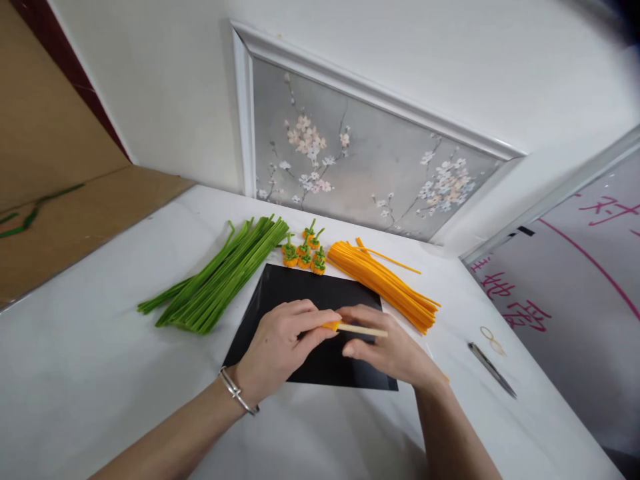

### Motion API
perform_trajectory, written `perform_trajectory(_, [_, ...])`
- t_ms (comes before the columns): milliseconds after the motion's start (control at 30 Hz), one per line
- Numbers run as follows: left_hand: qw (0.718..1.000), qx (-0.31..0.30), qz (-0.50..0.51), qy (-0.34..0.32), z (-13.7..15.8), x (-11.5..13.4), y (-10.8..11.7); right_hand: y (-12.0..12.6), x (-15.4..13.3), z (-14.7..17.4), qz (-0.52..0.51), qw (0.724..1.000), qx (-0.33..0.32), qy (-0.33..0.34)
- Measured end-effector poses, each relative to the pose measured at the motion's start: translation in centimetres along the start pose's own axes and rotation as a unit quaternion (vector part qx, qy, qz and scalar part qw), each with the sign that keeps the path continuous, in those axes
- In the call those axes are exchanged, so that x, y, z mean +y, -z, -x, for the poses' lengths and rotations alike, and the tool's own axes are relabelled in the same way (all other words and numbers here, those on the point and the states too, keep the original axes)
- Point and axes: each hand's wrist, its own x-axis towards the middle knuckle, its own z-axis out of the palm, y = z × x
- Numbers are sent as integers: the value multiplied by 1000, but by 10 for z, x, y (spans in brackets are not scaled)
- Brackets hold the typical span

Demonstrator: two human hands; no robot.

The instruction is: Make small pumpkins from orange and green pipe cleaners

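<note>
My left hand (287, 337) is closed in a pinch over the black mat, gripping a small orange coil of pipe cleaner (331, 325) wound on a thin wooden stick (364, 331). The stick points right, its bare end in front of my right palm. Curved around that end, my right hand (383, 343) has its thumb apart from its fingers; nothing shows gripped between them. Its fingertips come close to the left fingertips, where contact is partly hidden. Beneath both hands lies the black mat (345, 373).
Green pipe cleaners (225, 277) lie in a bundle at left, orange pipe cleaners (385, 283) at right. Between them stand several small orange pieces with green tops (305, 250). Tweezers (493, 370) and a thin ring-shaped loop (493, 340) lie far right. A wall with a framed panel (360, 160) bounds the back.
</note>
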Motion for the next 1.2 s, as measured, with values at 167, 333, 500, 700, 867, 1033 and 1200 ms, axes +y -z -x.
perform_trajectory(167, [999,-20,7,47,-1,-2,3,-2,2,1,7,994,113,9])
perform_trajectory(333, [989,-111,53,80,-4,-3,9,-5,0,-1,13,994,102,30])
perform_trajectory(500, [977,-144,90,127,-5,-2,11,-10,6,-2,-67,993,99,0])
perform_trajectory(700, [986,-83,59,132,-5,-9,10,-22,2,-2,23,997,-25,-69])
perform_trajectory(867, [991,-84,-66,85,-2,-14,9,-23,-16,5,210,977,-17,-26])
perform_trajectory(1033, [981,-109,-157,42,0,-14,6,-21,-24,9,237,971,22,35])
perform_trajectory(1200, [971,-147,-187,0,0,-9,4,-17,-23,6,233,964,99,80])
